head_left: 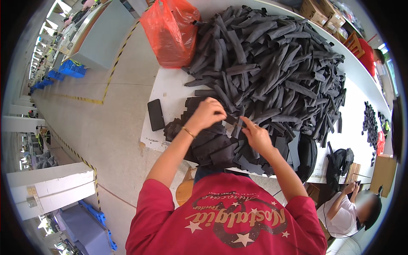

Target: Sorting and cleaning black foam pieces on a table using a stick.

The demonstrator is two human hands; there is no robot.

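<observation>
My left hand (pixel 208 114) is closed, pinching one end of a small dark fabric piece (pixel 230 120) held over the table. My right hand (pixel 257 137) is closed too, its thumb and forefinger at the other end of that piece. Exactly how the right fingertips grip is hard to make out. Under and around both hands lie flat black fabric pieces (pixel 214 146) in loose stacks. Just beyond the hands rises a large heap of dark grey fabric tubes (pixel 272 72).
On the white table (pixel 168 87) a black phone (pixel 156 115) lies at the left edge, and a red plastic bag (pixel 170 36) stands at the far left corner. To the right are a black bag (pixel 340 163), a cardboard box (pixel 382 174) and a seated person (pixel 342 212).
</observation>
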